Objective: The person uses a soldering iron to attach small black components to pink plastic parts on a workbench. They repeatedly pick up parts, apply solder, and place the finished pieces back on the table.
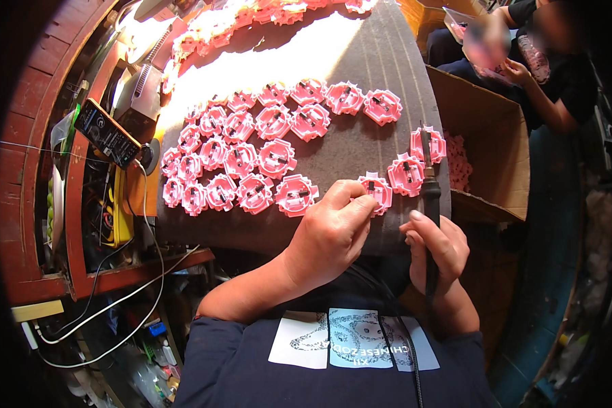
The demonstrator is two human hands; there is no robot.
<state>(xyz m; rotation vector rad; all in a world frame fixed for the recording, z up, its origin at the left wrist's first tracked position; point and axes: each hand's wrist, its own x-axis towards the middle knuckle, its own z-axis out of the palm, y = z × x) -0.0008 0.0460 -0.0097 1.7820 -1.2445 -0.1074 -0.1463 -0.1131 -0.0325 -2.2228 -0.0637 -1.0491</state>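
My left hand [334, 221] is closed in a pinch at the near left edge of a small pink plastic housing [378, 192], its fingertips covering part of it. In my right hand [438, 248] is a soldering iron [430, 204], its black handle lying between the fingers and its metal shaft pointing away from me. That shaft passes over another pink housing [436, 147]. Between these two sits a third pink housing [406, 175]. Several more housings [277, 158] stand in rows to the left, many with small dark parts inside.
The grey-brown work surface [347, 149] bears a pink heap [211, 34] at its far end. At the right stands a cardboard box [493, 129] holding pink pieces. A phone [107, 132] and cables are at the left. Another person's hand [517, 71] is at the far right.
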